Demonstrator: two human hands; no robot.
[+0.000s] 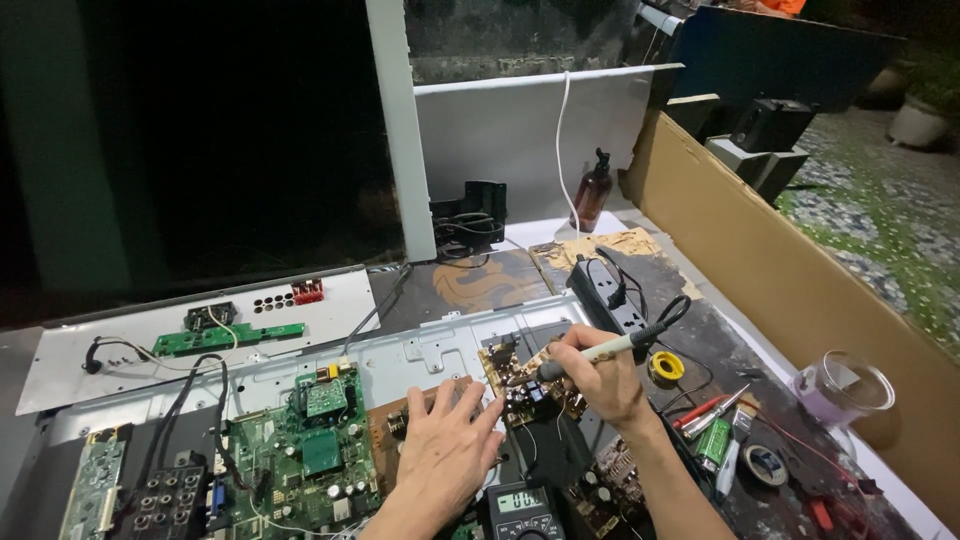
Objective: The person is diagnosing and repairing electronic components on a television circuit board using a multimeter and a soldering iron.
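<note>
My right hand (pixel 603 378) grips a soldering iron (pixel 598 352) like a pen, its tip lowered onto a small brown circuit board (pixel 518 388) studded with components. My left hand (pixel 446 447) lies flat with spread fingers on the brown board's left part, holding nothing. Both boards rest on the metal back chassis (pixel 440 345) of an opened flat screen. A large green main board (pixel 305 455) sits to the left of my left hand.
A digital multimeter (pixel 522 509) lies near my wrists. A black power strip (pixel 604 296), a yellow solder spool (pixel 666 367), screwdrivers (pixel 705 410), a tape roll (pixel 765 464) and a clear cup (pixel 846 387) sit to the right. A brown pump bottle (pixel 592 192) stands behind; a cardboard wall (pixel 790 270) lines the right edge.
</note>
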